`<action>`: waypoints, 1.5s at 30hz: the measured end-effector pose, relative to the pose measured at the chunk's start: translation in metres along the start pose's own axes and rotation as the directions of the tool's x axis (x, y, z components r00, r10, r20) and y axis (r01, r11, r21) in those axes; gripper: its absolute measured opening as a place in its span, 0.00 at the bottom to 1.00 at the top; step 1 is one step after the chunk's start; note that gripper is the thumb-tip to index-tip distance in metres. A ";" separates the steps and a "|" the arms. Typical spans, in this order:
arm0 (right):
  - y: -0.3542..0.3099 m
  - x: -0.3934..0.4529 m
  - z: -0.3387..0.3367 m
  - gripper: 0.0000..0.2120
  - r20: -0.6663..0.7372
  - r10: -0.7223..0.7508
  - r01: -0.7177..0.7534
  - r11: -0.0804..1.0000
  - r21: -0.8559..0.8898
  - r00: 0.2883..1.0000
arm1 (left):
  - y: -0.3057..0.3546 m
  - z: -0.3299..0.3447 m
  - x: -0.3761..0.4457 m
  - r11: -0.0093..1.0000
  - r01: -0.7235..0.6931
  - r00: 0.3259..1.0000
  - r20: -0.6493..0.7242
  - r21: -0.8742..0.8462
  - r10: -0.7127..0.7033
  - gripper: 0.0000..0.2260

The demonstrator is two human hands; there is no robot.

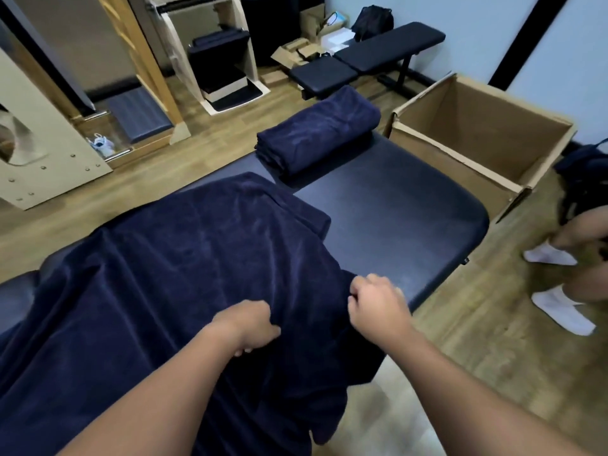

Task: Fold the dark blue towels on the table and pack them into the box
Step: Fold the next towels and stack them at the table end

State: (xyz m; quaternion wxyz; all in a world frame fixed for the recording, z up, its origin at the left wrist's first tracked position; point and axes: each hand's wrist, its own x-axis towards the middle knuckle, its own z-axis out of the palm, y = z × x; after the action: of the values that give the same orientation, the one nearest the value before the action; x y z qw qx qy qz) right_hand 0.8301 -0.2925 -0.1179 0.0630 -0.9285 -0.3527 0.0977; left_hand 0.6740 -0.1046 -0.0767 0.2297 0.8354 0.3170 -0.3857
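A large dark blue towel (171, 278) lies spread and rumpled over the near part of the padded table (394, 205), its near edge hanging off the front. My left hand (250, 324) grips a fold of it near the middle. My right hand (375, 304) pinches the towel's right edge at the table's side. A stack of folded dark blue towels (316, 133) sits at the far end of the table. The open cardboard box (437, 149) stands on the floor to the right of that end, and its inside looks bare.
Another person's legs in white shoes (556, 291) stand on the floor at the right, near the box. A black padded bench (365, 60) stands behind the table. Wooden equipment and cardboard pieces fill the far left and back.
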 end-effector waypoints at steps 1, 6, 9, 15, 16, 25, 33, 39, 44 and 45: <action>-0.013 -0.001 0.004 0.07 -0.002 -0.047 0.047 0.999 -0.014 0.999 | -0.009 -0.002 0.005 1.000 -0.014 0.993 -0.117 0.006 0.015 0.14; -0.073 0.009 0.024 0.07 -0.098 -0.230 0.227 0.973 -0.040 0.968 | -0.066 0.003 0.018 0.984 0.156 0.906 -0.408 0.084 -0.109 0.18; -0.117 0.018 0.028 0.10 -0.061 -0.393 0.393 0.919 -0.007 0.918 | -0.099 0.004 0.022 0.969 0.241 0.886 -0.394 -0.060 -0.245 0.30; -0.208 0.014 0.040 0.34 0.322 -0.514 0.543 0.840 0.000 0.795 | -0.154 0.005 0.021 0.915 0.363 0.868 -0.292 -0.175 -0.401 0.42; -0.220 0.012 0.044 0.36 0.349 -0.521 0.559 0.829 -0.011 0.779 | -0.163 0.006 0.021 0.908 0.363 0.865 -0.286 -0.209 -0.412 0.43; -0.279 0.011 0.054 0.35 0.415 -0.519 0.566 0.824 0.012 0.747 | -0.199 -0.005 0.017 0.908 0.311 0.742 -0.525 -0.281 -0.417 0.16; -0.308 0.005 0.066 0.22 0.326 -0.619 0.634 0.770 0.073 0.714 | -0.233 -0.017 0.008 0.938 0.207 0.727 -0.598 -0.278 -0.338 0.08; -0.343 -0.006 0.072 0.25 0.370 -0.762 0.750 0.627 0.212 0.532 | -0.287 -0.007 -0.018 0.907 0.370 0.723 -0.550 -0.202 -0.418 0.05; -0.328 0.011 0.061 0.20 0.339 -0.743 0.676 0.667 0.311 0.577 | -0.289 -0.027 -0.025 0.833 0.552 0.726 -0.479 -0.022 -0.494 0.09; -0.319 0.021 0.057 0.19 0.279 -0.728 0.654 0.685 0.320 0.626 | -0.283 -0.035 -0.020 0.839 0.545 0.719 -0.518 0.007 -0.463 0.08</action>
State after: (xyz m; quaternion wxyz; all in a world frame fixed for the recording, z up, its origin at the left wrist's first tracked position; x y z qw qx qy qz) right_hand 0.6275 -0.0387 -0.1170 0.1124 -0.6716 -0.6773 0.2785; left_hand 0.4820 0.1065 -0.0795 -0.0408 0.8026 0.5491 -0.2296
